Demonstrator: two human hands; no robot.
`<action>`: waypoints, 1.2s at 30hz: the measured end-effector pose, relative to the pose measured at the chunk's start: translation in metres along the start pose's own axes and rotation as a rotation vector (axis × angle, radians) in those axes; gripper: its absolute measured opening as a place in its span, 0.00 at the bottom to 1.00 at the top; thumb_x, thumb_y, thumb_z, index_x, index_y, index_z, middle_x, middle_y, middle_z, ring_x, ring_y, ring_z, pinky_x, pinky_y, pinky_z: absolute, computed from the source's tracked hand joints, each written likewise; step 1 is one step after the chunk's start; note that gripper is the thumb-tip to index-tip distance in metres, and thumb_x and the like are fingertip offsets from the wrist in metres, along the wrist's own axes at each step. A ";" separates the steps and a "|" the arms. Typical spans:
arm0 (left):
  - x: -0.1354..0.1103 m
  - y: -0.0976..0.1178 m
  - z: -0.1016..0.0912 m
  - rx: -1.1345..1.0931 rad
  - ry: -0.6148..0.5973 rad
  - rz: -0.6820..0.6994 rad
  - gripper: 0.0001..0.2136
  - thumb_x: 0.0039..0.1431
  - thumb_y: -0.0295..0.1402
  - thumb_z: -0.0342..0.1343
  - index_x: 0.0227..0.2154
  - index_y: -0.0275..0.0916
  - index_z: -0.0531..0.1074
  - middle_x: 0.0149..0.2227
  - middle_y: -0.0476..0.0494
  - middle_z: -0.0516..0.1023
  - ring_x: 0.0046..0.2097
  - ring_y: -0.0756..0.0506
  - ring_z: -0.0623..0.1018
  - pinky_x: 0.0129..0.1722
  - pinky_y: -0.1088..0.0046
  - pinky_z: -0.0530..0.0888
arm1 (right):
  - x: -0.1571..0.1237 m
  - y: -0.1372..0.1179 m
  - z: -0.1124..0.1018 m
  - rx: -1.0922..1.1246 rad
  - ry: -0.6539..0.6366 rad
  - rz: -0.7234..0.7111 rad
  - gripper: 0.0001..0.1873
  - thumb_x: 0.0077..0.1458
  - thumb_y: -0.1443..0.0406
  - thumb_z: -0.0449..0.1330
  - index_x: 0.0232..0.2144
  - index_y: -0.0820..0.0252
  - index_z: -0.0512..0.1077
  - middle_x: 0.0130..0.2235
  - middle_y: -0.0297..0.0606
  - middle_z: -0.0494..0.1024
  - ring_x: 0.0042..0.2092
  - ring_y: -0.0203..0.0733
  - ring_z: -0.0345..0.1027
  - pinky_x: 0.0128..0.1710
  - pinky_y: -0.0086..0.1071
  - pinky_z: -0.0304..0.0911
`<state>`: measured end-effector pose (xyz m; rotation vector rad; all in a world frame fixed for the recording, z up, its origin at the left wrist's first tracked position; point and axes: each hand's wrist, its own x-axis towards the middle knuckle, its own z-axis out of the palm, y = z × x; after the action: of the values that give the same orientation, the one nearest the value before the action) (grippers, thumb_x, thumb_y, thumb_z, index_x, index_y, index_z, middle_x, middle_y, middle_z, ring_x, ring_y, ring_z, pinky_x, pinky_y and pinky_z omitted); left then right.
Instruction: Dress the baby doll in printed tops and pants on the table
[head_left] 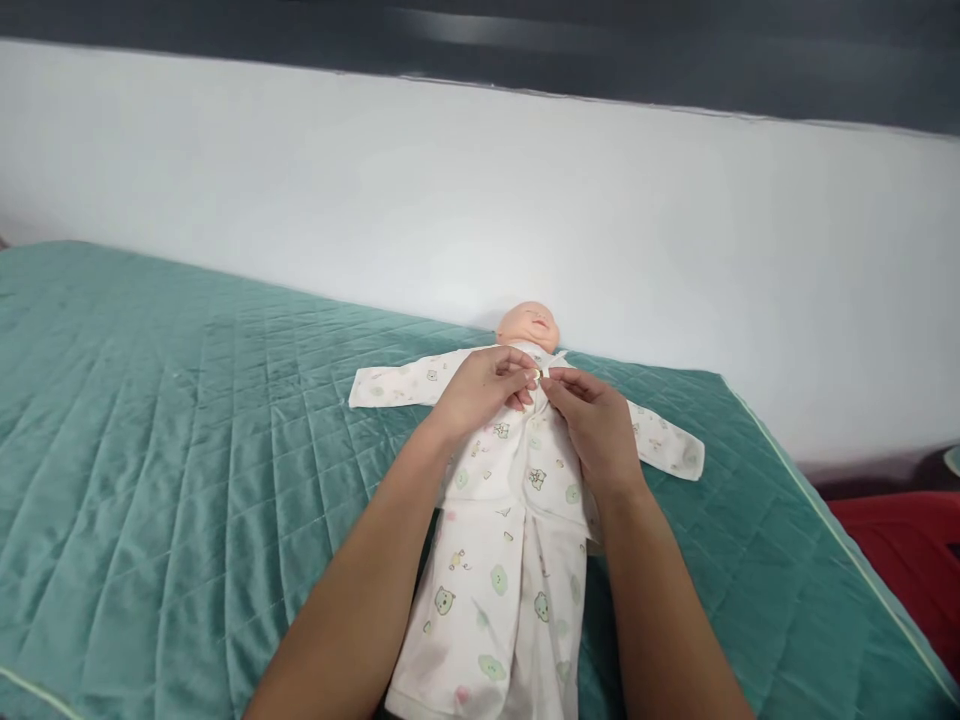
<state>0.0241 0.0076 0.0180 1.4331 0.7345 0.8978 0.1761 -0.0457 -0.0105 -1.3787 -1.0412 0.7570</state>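
A baby doll (528, 325) lies on its back, head toward the wall, in a white long-sleeved shirt (491, 465) and matching white trousers (480, 600) printed with small animals and green shapes. At the upper chest, just below the collar, my left hand (491, 383) pinches the edge of the shirt front. Opposite it, my right hand (589, 405) pinches the other edge, fingertips almost meeting the left ones. A small yellowish spot, perhaps a snap or button, shows between the fingertips. Both sleeves stretch out to the sides. The doll's hands are out of sight.
Under the doll spreads a green quilted cover (225, 450) with a pale piped edge at the right. A white wall (450, 190) with a dark band above stands behind it. Beyond the right edge is a red plastic chair or stool (900, 540).
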 end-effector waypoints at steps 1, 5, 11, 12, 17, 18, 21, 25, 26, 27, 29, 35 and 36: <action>0.000 -0.001 0.001 0.015 0.002 0.003 0.04 0.61 0.25 0.55 0.34 0.34 0.74 0.26 0.48 0.76 0.27 0.53 0.76 0.30 0.77 0.72 | 0.000 0.000 -0.001 0.002 -0.007 0.005 0.15 0.48 0.54 0.70 0.37 0.56 0.80 0.37 0.35 0.82 0.35 0.39 0.71 0.35 0.31 0.64; 0.001 -0.006 0.001 0.126 0.008 0.007 0.03 0.62 0.27 0.54 0.36 0.37 0.73 0.25 0.49 0.75 0.25 0.53 0.73 0.26 0.79 0.69 | -0.001 -0.002 -0.001 0.018 -0.031 0.031 0.16 0.49 0.53 0.69 0.37 0.56 0.80 0.36 0.36 0.82 0.34 0.39 0.72 0.34 0.31 0.64; -0.002 -0.008 -0.005 0.195 -0.064 0.069 0.10 0.62 0.26 0.49 0.45 0.42 0.67 0.28 0.52 0.74 0.26 0.52 0.73 0.24 0.79 0.66 | -0.006 -0.010 0.004 -0.083 -0.094 0.016 0.14 0.49 0.58 0.69 0.38 0.58 0.78 0.35 0.37 0.81 0.37 0.41 0.74 0.37 0.33 0.66; -0.003 -0.006 -0.006 0.220 -0.073 0.078 0.11 0.62 0.26 0.49 0.46 0.42 0.67 0.28 0.52 0.73 0.26 0.52 0.73 0.24 0.78 0.66 | -0.007 -0.011 0.005 -0.102 -0.094 0.021 0.15 0.49 0.59 0.69 0.38 0.58 0.77 0.35 0.36 0.81 0.37 0.41 0.74 0.37 0.33 0.66; -0.005 -0.002 -0.002 0.442 -0.052 0.141 0.11 0.65 0.28 0.46 0.47 0.43 0.70 0.27 0.52 0.73 0.27 0.50 0.72 0.27 0.75 0.67 | -0.010 -0.016 0.009 -0.209 -0.092 0.034 0.15 0.48 0.63 0.66 0.40 0.56 0.74 0.32 0.33 0.80 0.35 0.40 0.74 0.36 0.33 0.66; -0.005 -0.003 -0.001 0.477 -0.037 0.166 0.11 0.65 0.29 0.47 0.46 0.43 0.71 0.27 0.51 0.74 0.27 0.49 0.73 0.28 0.75 0.67 | -0.010 -0.016 0.009 -0.229 -0.089 0.030 0.14 0.48 0.63 0.66 0.40 0.55 0.74 0.32 0.32 0.80 0.34 0.40 0.74 0.35 0.33 0.66; -0.003 -0.005 0.003 0.505 0.007 0.182 0.11 0.64 0.29 0.50 0.47 0.43 0.72 0.27 0.51 0.75 0.28 0.49 0.73 0.28 0.75 0.67 | -0.010 -0.017 0.009 -0.252 -0.085 0.021 0.13 0.48 0.64 0.65 0.38 0.55 0.75 0.32 0.32 0.80 0.34 0.40 0.73 0.34 0.32 0.65; -0.003 -0.005 0.001 0.443 0.013 0.106 0.12 0.63 0.28 0.49 0.47 0.43 0.71 0.27 0.51 0.74 0.24 0.50 0.72 0.24 0.76 0.66 | -0.010 -0.015 0.006 -0.211 -0.115 0.026 0.18 0.48 0.63 0.66 0.43 0.53 0.73 0.33 0.32 0.80 0.35 0.40 0.74 0.34 0.32 0.65; -0.003 -0.004 -0.001 0.433 0.008 0.075 0.12 0.63 0.28 0.49 0.47 0.43 0.71 0.26 0.52 0.74 0.23 0.51 0.71 0.23 0.76 0.65 | -0.010 -0.014 0.005 -0.199 -0.125 0.019 0.18 0.48 0.63 0.66 0.44 0.53 0.72 0.33 0.32 0.80 0.35 0.40 0.73 0.34 0.32 0.65; -0.003 -0.003 -0.003 0.425 0.004 0.044 0.12 0.63 0.28 0.49 0.47 0.43 0.71 0.25 0.52 0.74 0.21 0.51 0.70 0.22 0.76 0.64 | -0.010 -0.014 0.005 -0.186 -0.132 0.007 0.18 0.49 0.62 0.66 0.44 0.53 0.72 0.33 0.32 0.80 0.35 0.40 0.73 0.34 0.32 0.65; -0.004 -0.002 -0.006 0.421 0.002 -0.001 0.12 0.62 0.28 0.50 0.47 0.43 0.71 0.24 0.52 0.74 0.18 0.51 0.68 0.21 0.75 0.63 | -0.009 -0.013 0.004 -0.155 -0.132 -0.013 0.17 0.50 0.60 0.66 0.43 0.54 0.73 0.31 0.31 0.79 0.33 0.38 0.71 0.34 0.32 0.63; 0.010 -0.016 -0.006 0.625 0.372 0.222 0.08 0.62 0.28 0.51 0.39 0.40 0.75 0.31 0.46 0.79 0.34 0.46 0.77 0.38 0.70 0.72 | -0.005 -0.007 0.006 -0.030 0.056 -0.083 0.07 0.52 0.61 0.64 0.34 0.56 0.75 0.32 0.33 0.77 0.34 0.37 0.70 0.36 0.32 0.65; 0.015 -0.020 -0.005 0.656 0.419 0.262 0.08 0.62 0.28 0.51 0.39 0.39 0.75 0.36 0.43 0.80 0.39 0.44 0.78 0.43 0.68 0.72 | -0.005 -0.005 0.006 -0.024 0.095 -0.116 0.07 0.52 0.61 0.64 0.34 0.56 0.74 0.34 0.34 0.78 0.37 0.38 0.71 0.38 0.32 0.66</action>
<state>0.0282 0.0241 -0.0004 1.9733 1.2542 1.2506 0.1677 -0.0478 -0.0073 -1.3495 -1.0488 0.5893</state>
